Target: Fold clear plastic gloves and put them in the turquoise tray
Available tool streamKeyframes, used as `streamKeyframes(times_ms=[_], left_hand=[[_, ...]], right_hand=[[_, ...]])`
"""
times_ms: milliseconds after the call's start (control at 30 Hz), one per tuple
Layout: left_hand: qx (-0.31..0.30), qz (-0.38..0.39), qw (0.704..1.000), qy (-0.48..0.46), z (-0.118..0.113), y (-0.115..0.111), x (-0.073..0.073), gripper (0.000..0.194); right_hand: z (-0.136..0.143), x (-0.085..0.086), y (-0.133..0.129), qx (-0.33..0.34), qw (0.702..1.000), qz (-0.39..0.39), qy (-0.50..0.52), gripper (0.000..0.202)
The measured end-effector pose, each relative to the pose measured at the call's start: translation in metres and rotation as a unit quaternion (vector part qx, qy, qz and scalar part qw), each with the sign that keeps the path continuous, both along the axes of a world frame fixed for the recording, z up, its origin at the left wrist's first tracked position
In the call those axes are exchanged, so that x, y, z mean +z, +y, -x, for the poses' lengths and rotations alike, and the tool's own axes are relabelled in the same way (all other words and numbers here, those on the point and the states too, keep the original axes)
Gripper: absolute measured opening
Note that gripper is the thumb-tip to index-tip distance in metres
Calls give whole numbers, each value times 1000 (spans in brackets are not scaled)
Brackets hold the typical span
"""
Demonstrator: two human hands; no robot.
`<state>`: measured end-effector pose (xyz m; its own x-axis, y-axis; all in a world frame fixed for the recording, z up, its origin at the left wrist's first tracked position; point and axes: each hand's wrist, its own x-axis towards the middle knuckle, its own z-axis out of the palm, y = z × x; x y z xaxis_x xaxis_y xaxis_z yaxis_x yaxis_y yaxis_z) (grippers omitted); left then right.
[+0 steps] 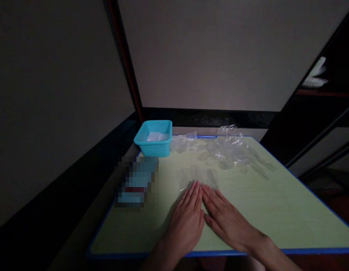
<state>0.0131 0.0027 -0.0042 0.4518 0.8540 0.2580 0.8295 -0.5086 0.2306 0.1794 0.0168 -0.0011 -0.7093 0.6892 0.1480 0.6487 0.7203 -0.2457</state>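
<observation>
A small clear plastic sheet or bag (197, 174) lies flat on the pale green table (264, 214). My left hand (189, 214) rests palm down on its near edge, with the fingers stretched out. Beside it, my right hand (226, 216) also lies flat, fingertips on the plastic close to those of my left hand. Both hands hold nothing. The part of the plastic under my fingers is hidden.
A turquoise basket (156, 148) with something white inside stands at the back left. Crumpled clear plastic (233, 150) spreads over the back right, and more plastic (185, 142) lies beside the basket. A blurred-out bluish object (140, 180) is at the left edge.
</observation>
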Motion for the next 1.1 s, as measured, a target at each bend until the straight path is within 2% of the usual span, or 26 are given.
streamKeyframes(times_ms=[200,400,467,500,600,667,767,867,1000,1100], left_hand=[[-3,12,1000,26,3,0,-3,51],[-5,4,1000,0,7,1,-5,51],[28,-10,999,-18,18,10,0,47],[71,-21,997,-27,26,16,4,44],[174,-50,983,3,58,43,20,32],[209,-54,976,11,79,61,29,27],[224,-51,973,25,101,81,32,20],[222,-47,973,29,109,90,25,18],[225,-49,973,13,115,90,17,18],[234,-52,971,-5,124,79,16,19]], right_hand=[[-3,-8,1,-4,999,-28,-32,58],[-7,-8,-2,-26,997,-38,-62,59],[-8,-7,-3,-36,997,-43,-61,58],[-8,-7,-4,-39,997,-45,-58,58],[-9,-6,-5,-42,997,-43,-43,59],[-10,-7,-5,-44,998,-40,-36,59],[-9,-10,-5,-50,997,-48,-33,59],[-9,-11,-6,-56,996,-56,-39,59],[-8,-10,-6,-58,996,-53,-49,58],[-8,-9,-5,-60,996,-53,-46,59]])
